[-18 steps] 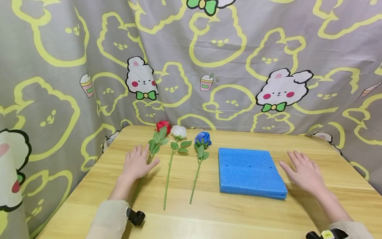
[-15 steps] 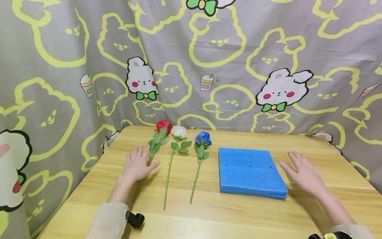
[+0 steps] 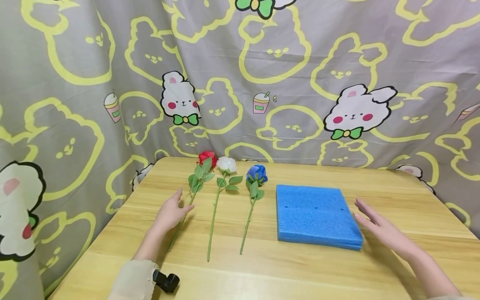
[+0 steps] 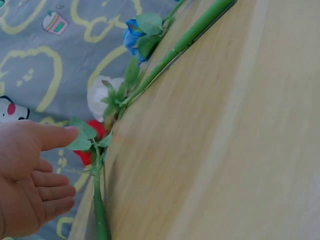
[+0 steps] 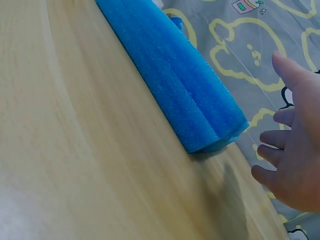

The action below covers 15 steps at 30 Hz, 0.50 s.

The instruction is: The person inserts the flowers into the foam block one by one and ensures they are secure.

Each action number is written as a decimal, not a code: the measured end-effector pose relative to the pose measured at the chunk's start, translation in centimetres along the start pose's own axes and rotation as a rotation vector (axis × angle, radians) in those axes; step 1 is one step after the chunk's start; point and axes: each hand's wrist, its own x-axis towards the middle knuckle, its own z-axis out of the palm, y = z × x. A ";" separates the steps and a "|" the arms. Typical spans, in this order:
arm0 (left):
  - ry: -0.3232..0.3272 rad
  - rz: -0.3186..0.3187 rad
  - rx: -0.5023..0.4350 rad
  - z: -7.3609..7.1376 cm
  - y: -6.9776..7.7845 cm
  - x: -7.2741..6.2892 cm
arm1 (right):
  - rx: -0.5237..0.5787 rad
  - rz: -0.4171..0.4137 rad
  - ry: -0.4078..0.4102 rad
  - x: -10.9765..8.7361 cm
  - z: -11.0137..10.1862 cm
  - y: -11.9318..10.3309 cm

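Note:
Three artificial roses lie side by side on the wooden table: a red rose [image 3: 208, 159] at the left, a white rose [image 3: 226, 165] and a blue rose [image 3: 256, 173]. My left hand [image 3: 171, 213] is beside the red rose's stem, fingers extended and holding nothing; the left wrist view shows its palm and thumb near the leaves. To the right of the flowers lies a square blue foam block [image 3: 316, 216]. Just off that block's right side is my right hand [image 3: 386, 233], turned on edge with fingers straight and nothing in its grasp. A gap shows between them in the right wrist view.
The wooden table [image 3: 285, 271] reaches back to a grey curtain [image 3: 225, 54] with yellow outlines and cartoon rabbits, which also hangs along the left side. A black wrist device [image 3: 166, 282] sits at the left sleeve.
Both hands have rotated from palm-down toward edge-on. The left has drawn slightly nearer the body, uncovering more of the red rose's stem. Roses and foam block stay in place.

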 end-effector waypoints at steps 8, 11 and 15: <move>0.061 -0.101 -0.213 0.1 0.0 -0.2 | 0.084 0.042 -0.057 -0.6 0.1 0.1; 0.055 -0.147 -0.293 0.2 -0.1 -0.2 | 0.109 0.042 -0.070 -0.9 0.2 0.1; 0.037 -0.192 -0.351 0.4 -0.2 -0.2 | 0.157 0.015 -0.087 -1.1 0.4 0.1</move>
